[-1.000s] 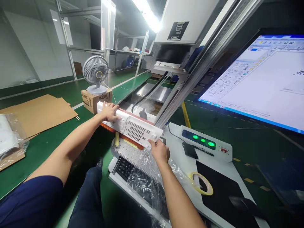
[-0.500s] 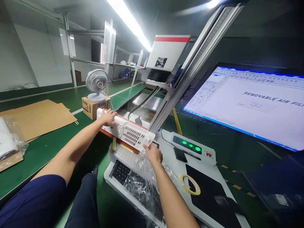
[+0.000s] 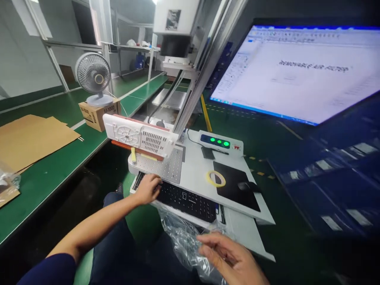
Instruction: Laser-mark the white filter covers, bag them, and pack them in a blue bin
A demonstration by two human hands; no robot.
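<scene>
My left hand is over the left end of a black keyboard on a pull-out tray, fingers bent and holding nothing; whether the fingertips press keys I cannot tell. Low in front, my right hand is open, thumb and fingers apart, beside a crumpled clear plastic bag that hangs below the tray edge. A white plastic panel with slotted vents and a round grille stands tilted on an orange-red fixture, above a perforated metal plate. Neither hand touches the panel.
A tape roll and a mouse lie by a black mat. Behind are a control box with green lights, a slanted metal column and a monitor. At left, a fan stands on a carton.
Both hands have let go of the white panel, which stays on the fixture. My left hand has moved down to the keyboard, my right hand down beside the plastic bag. The view has shifted.
</scene>
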